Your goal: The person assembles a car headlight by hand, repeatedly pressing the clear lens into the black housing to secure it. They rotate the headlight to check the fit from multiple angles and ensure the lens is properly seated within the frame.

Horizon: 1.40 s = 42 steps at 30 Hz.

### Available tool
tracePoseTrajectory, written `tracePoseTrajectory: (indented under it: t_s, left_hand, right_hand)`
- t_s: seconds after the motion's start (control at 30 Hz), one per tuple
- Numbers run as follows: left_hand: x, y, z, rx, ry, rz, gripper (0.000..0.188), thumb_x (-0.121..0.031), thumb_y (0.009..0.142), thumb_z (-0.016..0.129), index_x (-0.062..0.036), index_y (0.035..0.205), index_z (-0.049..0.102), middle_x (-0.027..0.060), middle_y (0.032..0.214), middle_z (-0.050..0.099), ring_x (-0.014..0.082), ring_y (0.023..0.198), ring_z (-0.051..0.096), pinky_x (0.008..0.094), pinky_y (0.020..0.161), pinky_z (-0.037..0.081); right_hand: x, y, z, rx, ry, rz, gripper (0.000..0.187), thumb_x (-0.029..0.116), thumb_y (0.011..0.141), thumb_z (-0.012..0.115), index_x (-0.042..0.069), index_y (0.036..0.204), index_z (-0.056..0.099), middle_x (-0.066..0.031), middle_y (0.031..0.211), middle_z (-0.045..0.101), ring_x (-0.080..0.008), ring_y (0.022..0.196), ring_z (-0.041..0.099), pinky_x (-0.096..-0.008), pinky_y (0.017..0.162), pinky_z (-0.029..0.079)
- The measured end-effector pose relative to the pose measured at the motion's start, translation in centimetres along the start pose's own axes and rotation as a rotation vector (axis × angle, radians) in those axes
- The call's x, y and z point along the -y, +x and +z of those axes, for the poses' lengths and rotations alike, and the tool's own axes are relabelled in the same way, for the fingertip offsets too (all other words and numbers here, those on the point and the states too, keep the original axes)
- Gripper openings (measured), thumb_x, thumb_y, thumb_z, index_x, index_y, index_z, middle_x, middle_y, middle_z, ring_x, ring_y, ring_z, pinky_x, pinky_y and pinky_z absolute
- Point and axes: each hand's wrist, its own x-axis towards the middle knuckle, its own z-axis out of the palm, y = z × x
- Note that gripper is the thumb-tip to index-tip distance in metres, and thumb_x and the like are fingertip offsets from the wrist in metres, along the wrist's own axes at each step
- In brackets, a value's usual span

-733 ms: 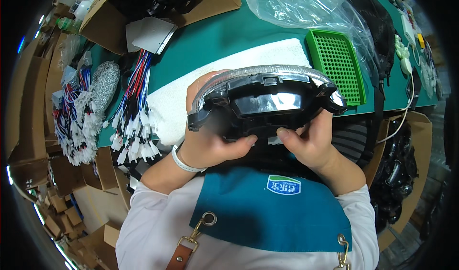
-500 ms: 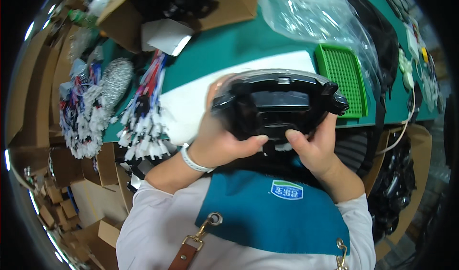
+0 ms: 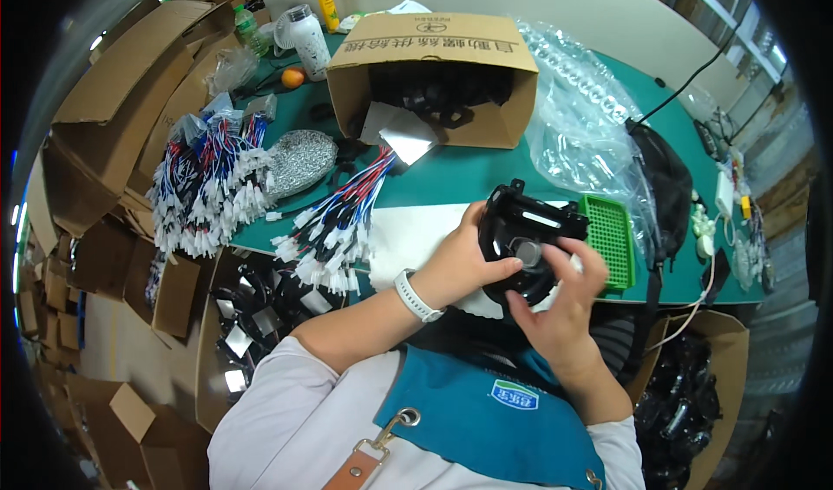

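A glossy black plastic housing (image 3: 531, 215) with a raised bar and a round greyish centre is tilted on its side above the front of the table. My left hand (image 3: 468, 260) is closed on its left edge, thumb over the front face. At the lower right of the housing is my right hand (image 3: 564, 295), its fingers spread and bent toward the round centre; whether the fingertips touch is unclear. Beneath the housing lies a white sheet (image 3: 403, 230), partly hidden by my left arm. A green perforated tray (image 3: 609, 243) sits just to the right.
Bundled wires with white connectors (image 3: 334, 230) hang over the front edge, beside a second wire pile (image 3: 208, 186). A cardboard box (image 3: 434, 39) of black parts stands behind. Clear plastic wrap (image 3: 577, 100) and a black bag (image 3: 664, 178) are right. Another carton (image 3: 729, 351) stands below.
The housing has turned from level to tilted on its side. My right hand has let go of its right side and opened its fingers over the front. The view has shifted, showing more table.
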Motion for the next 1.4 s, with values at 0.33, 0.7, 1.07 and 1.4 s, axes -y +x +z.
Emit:
tracePoseTrajectory:
  t_s: [0.33,0.7,1.07,1.4]
  left_hand:
    - [0.3,-1.3,-1.2,-0.014,0.099,-0.098,0.069,-0.009,0.081,0.060,0.0048,0.133,0.016,0.0199,0.112,0.052,0.0213,0.096,0.059,0.0282,0.079,0.050]
    - [-0.7,-4.9,-1.7,-0.219,0.743,0.378,0.082,-0.034,0.075,0.072,0.0044,0.131,0.026,0.0283,0.129,0.039,0.0388,0.117,0.046,0.0392,0.098,0.039]
    - [-2.1,-4.2,-2.6,-0.045,0.797,0.579,0.065,-0.039,0.070,0.074,-0.0023,0.117,0.049,0.0212,0.132,0.041,0.0425,0.129,0.031,0.0471,0.104,0.030]
    - [-0.4,-3.3,-2.4,0.008,0.751,0.577,0.065,-0.043,0.067,0.074,-0.0049,0.113,0.050,0.0143,0.126,0.049,0.0430,0.125,0.038,0.0468,0.097,0.036]
  right_hand:
    - [0.7,2.2,0.2,0.217,0.079,-0.016,0.048,0.001,0.066,0.068,0.005,0.111,0.055,-0.0133,0.105,0.054,-0.0316,0.097,0.050,-0.0388,0.086,0.043]
    - [0.4,4.3,0.3,0.354,-0.006,-0.079,0.047,0.004,0.068,0.067,0.007,0.113,0.055,-0.0125,0.102,0.056,-0.0329,0.097,0.051,-0.0393,0.090,0.042]
    - [-3.1,4.7,-0.6,0.212,0.616,0.156,0.037,-0.007,0.071,0.061,0.005,0.106,0.063,-0.0061,0.100,0.048,-0.0132,0.087,0.052,-0.0247,0.075,0.045]
    - [-2.9,2.0,0.8,0.116,0.643,0.152,0.030,-0.007,0.067,0.069,0.002,0.093,0.056,-0.0150,0.109,0.054,-0.0233,0.097,0.056,-0.0303,0.082,0.046]
